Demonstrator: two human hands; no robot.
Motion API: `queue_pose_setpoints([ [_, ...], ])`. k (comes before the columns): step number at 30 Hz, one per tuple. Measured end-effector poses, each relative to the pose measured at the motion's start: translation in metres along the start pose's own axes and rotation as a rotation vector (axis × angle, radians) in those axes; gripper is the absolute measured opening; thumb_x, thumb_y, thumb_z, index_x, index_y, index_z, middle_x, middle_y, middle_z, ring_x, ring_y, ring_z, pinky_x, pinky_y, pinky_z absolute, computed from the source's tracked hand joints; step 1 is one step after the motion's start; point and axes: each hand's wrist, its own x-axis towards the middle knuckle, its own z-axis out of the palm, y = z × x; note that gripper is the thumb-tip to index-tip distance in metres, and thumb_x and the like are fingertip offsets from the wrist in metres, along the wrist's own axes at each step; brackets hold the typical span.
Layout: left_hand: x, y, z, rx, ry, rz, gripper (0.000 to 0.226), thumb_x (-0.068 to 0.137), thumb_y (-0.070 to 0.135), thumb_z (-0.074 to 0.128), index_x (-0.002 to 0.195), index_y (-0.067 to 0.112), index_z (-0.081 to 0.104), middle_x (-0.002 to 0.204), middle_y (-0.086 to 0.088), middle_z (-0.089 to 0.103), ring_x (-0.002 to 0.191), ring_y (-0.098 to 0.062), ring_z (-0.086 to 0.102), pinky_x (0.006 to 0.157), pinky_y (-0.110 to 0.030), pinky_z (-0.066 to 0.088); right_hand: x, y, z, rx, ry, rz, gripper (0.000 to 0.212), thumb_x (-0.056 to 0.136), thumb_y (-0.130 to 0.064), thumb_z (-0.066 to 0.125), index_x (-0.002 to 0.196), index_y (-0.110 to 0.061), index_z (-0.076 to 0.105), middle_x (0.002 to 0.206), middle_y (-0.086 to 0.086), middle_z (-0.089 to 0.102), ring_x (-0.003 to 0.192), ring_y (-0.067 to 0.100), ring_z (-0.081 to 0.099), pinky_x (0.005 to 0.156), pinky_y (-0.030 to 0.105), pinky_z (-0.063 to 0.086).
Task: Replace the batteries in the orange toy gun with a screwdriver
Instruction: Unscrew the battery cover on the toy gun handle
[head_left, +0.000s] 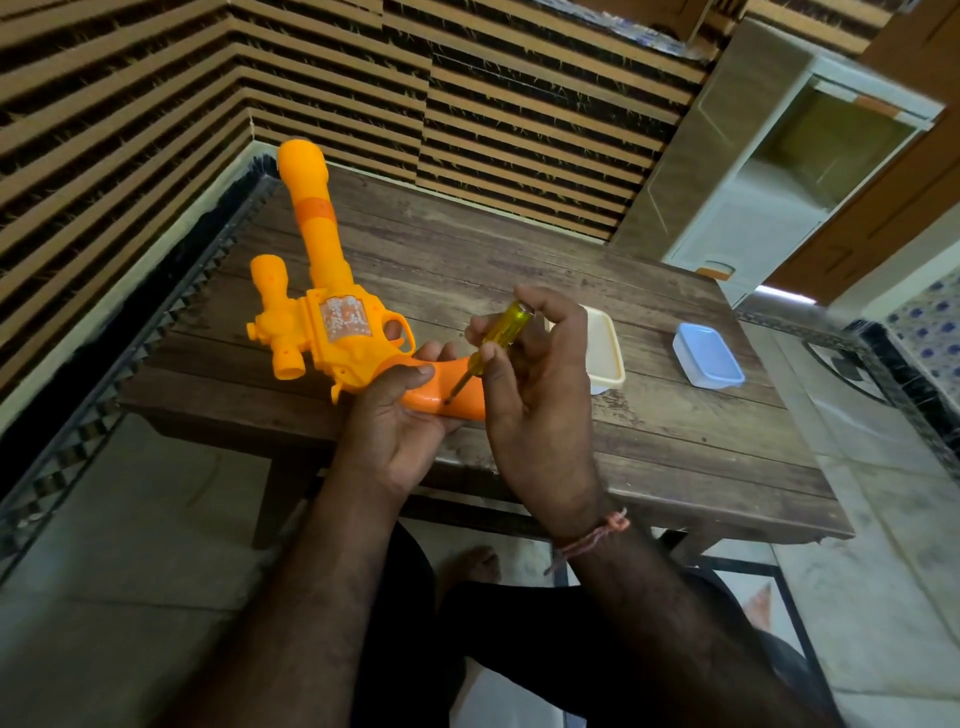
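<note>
The orange toy gun (322, 291) lies on its side on the wooden table (519, 260), barrel pointing away from me toward the far left. My left hand (400, 415) grips its darker orange handle from below, thumb on top. My right hand (535, 384) pinches a screwdriver (498, 338) with a clear yellow handle. The shaft slants down to the left, and its tip sits on a small dark hole in the side of the gun's handle. No batteries are in view.
A cream plastic box (605, 353) sits on the table just behind my right hand. A small blue-lidded container (707, 356) stands further right. A white cabinet (779, 171) stands beyond the table's far right corner. A striped wall runs along the back.
</note>
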Motion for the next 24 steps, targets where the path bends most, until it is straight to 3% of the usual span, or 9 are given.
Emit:
queue_pose_setpoints([
  [2, -0.003, 0.000, 0.005, 0.033, -0.030, 0.003, 0.049, 0.091, 0.000, 0.043, 0.068, 0.027, 0.077, 0.083, 0.005, 0.072, 0.097, -0.019, 0.068, 0.080, -0.047, 0.052, 0.003, -0.002, 0.001, -0.044, 0.023, -0.038, 0.041, 0.092, -0.003, 0.060, 0.128, -0.013, 0.046, 0.111, 0.001, 0.059, 0.101, 0.017, 0.063, 0.079, 0.032, 0.056],
  [5, -0.004, 0.000, 0.006, 0.038, -0.061, -0.015, 0.040, 0.085, 0.003, 0.049, 0.074, 0.028, 0.078, 0.097, 0.001, 0.071, 0.122, -0.031, 0.057, 0.093, -0.056, 0.046, 0.012, -0.004, 0.003, -0.097, 0.140, -0.057, 0.032, 0.086, -0.011, 0.070, 0.114, -0.012, 0.056, 0.098, -0.001, 0.057, 0.088, 0.017, 0.060, 0.071, 0.031, 0.054],
  [7, -0.002, 0.000, 0.005, 0.027, -0.004, -0.015, 0.046, 0.090, 0.000, 0.046, 0.071, 0.027, 0.079, 0.089, 0.002, 0.074, 0.124, -0.032, 0.055, 0.093, -0.057, 0.045, 0.017, -0.004, 0.002, -0.075, 0.166, -0.067, 0.026, 0.085, -0.010, 0.071, 0.107, -0.011, 0.058, 0.092, 0.000, 0.059, 0.083, 0.019, 0.060, 0.071, 0.041, 0.054],
  [9, -0.001, -0.001, 0.004, 0.012, 0.012, -0.007, 0.049, 0.088, -0.001, 0.046, 0.068, 0.029, 0.079, 0.084, 0.004, 0.074, 0.123, -0.030, 0.055, 0.085, -0.054, 0.049, 0.019, -0.006, 0.001, -0.090, 0.129, -0.075, 0.028, 0.086, -0.007, 0.069, 0.112, -0.011, 0.058, 0.094, 0.004, 0.059, 0.085, 0.019, 0.060, 0.075, 0.040, 0.054],
  [12, 0.000, -0.001, 0.001, -0.036, 0.016, 0.012, 0.042, 0.083, -0.002, 0.052, 0.078, 0.031, 0.079, 0.088, 0.003, 0.073, 0.130, -0.034, 0.051, 0.074, -0.052, 0.055, 0.017, -0.009, 0.002, -0.085, 0.065, -0.074, 0.033, 0.088, -0.001, 0.065, 0.118, -0.010, 0.053, 0.096, 0.008, 0.060, 0.089, 0.017, 0.062, 0.079, 0.036, 0.055],
  [15, 0.004, -0.001, -0.005, -0.034, 0.035, 0.002, 0.040, 0.085, -0.002, 0.051, 0.090, 0.028, 0.075, 0.091, 0.001, 0.072, 0.131, -0.034, 0.051, 0.082, -0.057, 0.051, 0.014, -0.008, 0.000, -0.031, 0.017, -0.081, 0.024, 0.091, 0.001, 0.060, 0.113, -0.006, 0.056, 0.106, 0.009, 0.064, 0.102, 0.019, 0.065, 0.085, 0.045, 0.055],
  [19, 0.007, -0.003, -0.009, -0.019, -0.015, 0.003, 0.046, 0.077, 0.001, 0.055, 0.113, 0.028, 0.054, 0.101, -0.001, 0.067, 0.138, -0.039, 0.043, 0.097, -0.071, 0.039, 0.018, -0.011, -0.002, -0.135, 0.028, -0.103, 0.026, 0.088, -0.009, 0.068, 0.110, -0.017, 0.058, 0.102, 0.001, 0.062, 0.094, 0.019, 0.061, 0.073, 0.034, 0.055],
  [22, 0.007, -0.003, -0.009, -0.025, -0.009, 0.011, 0.045, 0.077, 0.000, 0.055, 0.112, 0.029, 0.055, 0.097, 0.000, 0.070, 0.135, -0.036, 0.048, 0.099, -0.072, 0.035, 0.021, -0.011, -0.003, -0.098, 0.079, -0.075, 0.022, 0.085, -0.010, 0.073, 0.102, -0.017, 0.062, 0.092, 0.003, 0.064, 0.083, 0.022, 0.062, 0.071, 0.043, 0.053],
  [24, 0.004, -0.002, -0.006, -0.029, -0.010, 0.016, 0.038, 0.082, -0.001, 0.052, 0.099, 0.028, 0.068, 0.092, 0.001, 0.072, 0.129, -0.033, 0.053, 0.100, -0.072, 0.034, 0.021, -0.010, -0.005, -0.100, 0.069, -0.077, 0.023, 0.087, -0.007, 0.069, 0.109, -0.013, 0.063, 0.096, 0.005, 0.066, 0.088, 0.021, 0.064, 0.075, 0.045, 0.055],
])
